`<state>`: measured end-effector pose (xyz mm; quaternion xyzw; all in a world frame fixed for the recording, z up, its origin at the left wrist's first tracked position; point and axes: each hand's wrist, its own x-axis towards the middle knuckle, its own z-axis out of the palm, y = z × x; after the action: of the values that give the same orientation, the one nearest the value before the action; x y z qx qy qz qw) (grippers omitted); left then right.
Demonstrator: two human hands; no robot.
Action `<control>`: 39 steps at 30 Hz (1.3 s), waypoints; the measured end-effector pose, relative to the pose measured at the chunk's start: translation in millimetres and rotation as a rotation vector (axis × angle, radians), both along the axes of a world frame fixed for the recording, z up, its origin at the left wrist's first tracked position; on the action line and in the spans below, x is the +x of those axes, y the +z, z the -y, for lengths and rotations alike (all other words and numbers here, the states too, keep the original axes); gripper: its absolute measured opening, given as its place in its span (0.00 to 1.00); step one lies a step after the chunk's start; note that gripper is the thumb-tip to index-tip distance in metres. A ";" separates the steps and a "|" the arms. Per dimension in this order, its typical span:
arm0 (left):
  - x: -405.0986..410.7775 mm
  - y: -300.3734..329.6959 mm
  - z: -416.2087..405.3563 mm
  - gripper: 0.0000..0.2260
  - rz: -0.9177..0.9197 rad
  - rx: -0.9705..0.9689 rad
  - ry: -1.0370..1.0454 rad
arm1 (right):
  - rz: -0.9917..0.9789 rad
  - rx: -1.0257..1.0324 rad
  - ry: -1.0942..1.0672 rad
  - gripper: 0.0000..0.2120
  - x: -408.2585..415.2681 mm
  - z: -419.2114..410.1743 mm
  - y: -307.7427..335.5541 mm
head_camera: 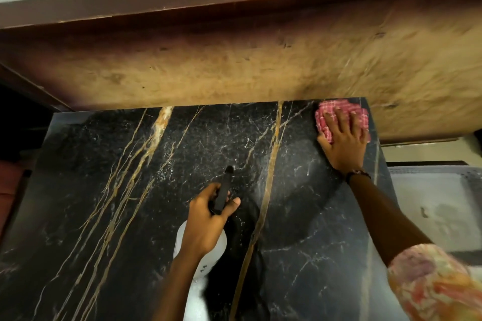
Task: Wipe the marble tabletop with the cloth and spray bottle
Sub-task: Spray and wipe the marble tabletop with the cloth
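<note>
Right hand (345, 138) lies flat, fingers spread, pressing the pink checked cloth (326, 118) onto the far right corner of the desk (130, 190). It does not grip the cloth; it pins it by palm pressure only. Left hand (208, 221) is closed around the neck of the spray bottle (202, 242), fingers wrapped at the black trigger head, nozzle aimed at the middle of the dark marble surface. The white bottle body hangs below the hand, above the near part of the desk.

Hazards, judged from this position:

1. The cloth sits at the corner, touching the back edge and close to the right edge. A stroke outward could push it off the desk. Cause: no grip on the fabric.
2. Fine speckling near the centre may be spray droplets. If left unwiped, streaks could dry on the polished stone.
3. The worn brown wall panel (234, 65) stands directly behind the desk. Spray aimed too far forward could wet it.
4. The right arm crosses in front of the nozzle line. A sideways spray could wet the patterned sleeve (430, 281).
</note>
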<state>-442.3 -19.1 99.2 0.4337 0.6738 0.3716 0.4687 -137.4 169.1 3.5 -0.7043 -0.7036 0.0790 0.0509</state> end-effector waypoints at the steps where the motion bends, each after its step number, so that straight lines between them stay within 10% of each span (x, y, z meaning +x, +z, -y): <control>1: 1.9 0.7 0.3 0.06 0.003 0.004 -0.004 | -0.018 0.001 -0.080 0.34 5.8 11.2 0.8; 9: 7.9 6.2 7.5 0.06 0.040 0.028 0.005 | -0.134 -0.014 -0.581 0.32 -19.3 81.3 1.5; 23: 21.5 4.2 49.4 0.09 0.045 -0.009 0.045 | -0.117 0.079 0.754 0.28 -138.2 168.0 -3.0; 33: 38.2 0.8 96.0 0.07 0.071 -0.004 0.042 | -0.077 -0.018 -0.295 0.34 36.6 198.7 11.6; 39: 48.1 1.8 131.6 0.07 0.069 0.008 0.079 | -0.063 -0.089 -0.046 0.31 -60.9 238.2 7.4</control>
<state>-394.2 -150.7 101.0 0.3957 0.6725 0.4070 0.4750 -198.3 -69.0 10.9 -0.7191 -0.6810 0.1311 0.0434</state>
